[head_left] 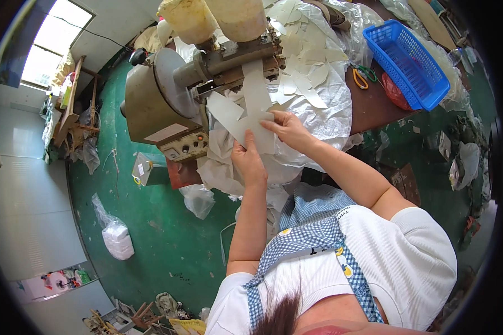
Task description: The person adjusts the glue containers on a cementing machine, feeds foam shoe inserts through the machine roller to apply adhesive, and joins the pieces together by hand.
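A pale, flat cut piece (250,124) of stiff sheet material lay at the front of the bench machine (167,106), just below its rollers, and both hands were on it. The left hand (248,162) pressed it from below, thumb up on its face and fingers curled behind its lower edge. The right hand (288,129) pinched its right edge, fingers narrow and closed on the sheet. A long strip of the same material ran from the piece up into the machine's feed.

Just right of the machine, a heap of loose cutouts (304,61) of the same pale material lay on a crumpled white plastic sheet (330,106) that covered the bench. Further right of the machine, a pair of scissors (362,77) with yellow and green handles lay on the dark bench top. Beyond them stood a blue plastic basket (406,62) with latticed walls; nothing showed inside it. A red bag (395,92) lay tucked against its lower edge.

Below and left of the machine, on the green floor (151,223), a clear bag (116,237) held a stack of white pieces, and another clear bag (198,200) lay nearer the bench, its contents too unclear to tell.
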The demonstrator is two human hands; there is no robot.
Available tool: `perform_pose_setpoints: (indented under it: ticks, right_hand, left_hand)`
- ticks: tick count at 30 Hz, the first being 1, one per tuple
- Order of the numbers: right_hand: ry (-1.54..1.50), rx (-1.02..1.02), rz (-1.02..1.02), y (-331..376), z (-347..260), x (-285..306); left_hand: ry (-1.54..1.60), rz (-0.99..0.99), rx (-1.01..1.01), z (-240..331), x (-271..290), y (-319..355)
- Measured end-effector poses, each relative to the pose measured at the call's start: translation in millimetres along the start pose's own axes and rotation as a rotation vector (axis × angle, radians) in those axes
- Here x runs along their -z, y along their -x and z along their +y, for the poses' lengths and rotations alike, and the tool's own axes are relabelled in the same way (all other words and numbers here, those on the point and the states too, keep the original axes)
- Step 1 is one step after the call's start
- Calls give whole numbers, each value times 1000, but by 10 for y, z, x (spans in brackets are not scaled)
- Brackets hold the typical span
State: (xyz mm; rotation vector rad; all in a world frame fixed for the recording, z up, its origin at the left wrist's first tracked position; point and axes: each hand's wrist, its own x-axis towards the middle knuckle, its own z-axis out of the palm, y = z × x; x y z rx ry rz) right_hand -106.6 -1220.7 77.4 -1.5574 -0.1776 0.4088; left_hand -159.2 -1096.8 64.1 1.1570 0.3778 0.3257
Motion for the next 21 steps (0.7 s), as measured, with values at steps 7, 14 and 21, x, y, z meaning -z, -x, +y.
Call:
perform_pose_setpoints:
  ticks: [7, 14, 21]
  right_hand:
    - [-44, -178, 52, -409, 78, 154]
    - [-153, -233, 16, -480, 120, 225]
    - [-459, -338, -3, -858, 243, 625]
  left_hand:
    - [-60, -2, -60, 92, 318, -41]
    - [-165, 94, -135, 46, 439, 262]
    - [-376, 81, -61, -213, 44, 364]
